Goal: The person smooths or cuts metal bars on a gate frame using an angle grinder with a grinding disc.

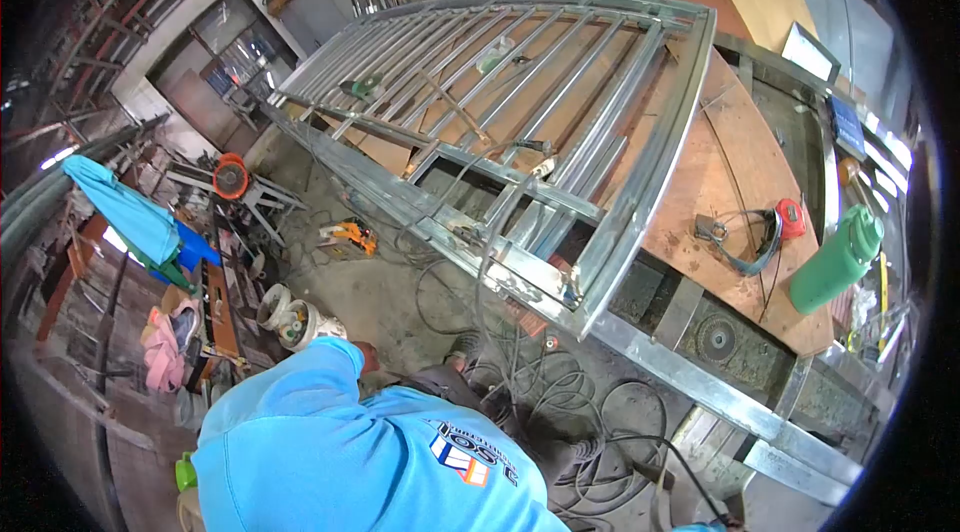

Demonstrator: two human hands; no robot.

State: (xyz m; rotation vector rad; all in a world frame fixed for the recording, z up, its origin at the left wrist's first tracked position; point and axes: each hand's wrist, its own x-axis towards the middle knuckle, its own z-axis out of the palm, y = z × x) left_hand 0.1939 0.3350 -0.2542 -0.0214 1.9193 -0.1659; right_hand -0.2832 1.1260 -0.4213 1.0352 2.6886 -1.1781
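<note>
My left hand (369, 356) shows only in part past the blue sleeve (325, 364), over the floor near a white bucket (312, 325). Its fingers are hidden, so its grip does not show. At the bottom right edge, a bit of blue sleeve (700, 528) appears beside a dark shape where a black cable (682, 462) ends. My right hand cannot be made out clearly there. In front of me lies a large welded metal frame (640, 194) with several parallel bars, its near corner closest to my body. Loops of cable (545, 382) lie on the floor by my feet.
On the plywood (745, 167) at right stand a green bottle (838, 257) and a red tape measure (790, 219). A grinding disc (717, 339) lies below. An orange power tool (350, 236) sits on the floor; an orange round machine part (231, 177) stands farther left, near blue cloth (120, 202).
</note>
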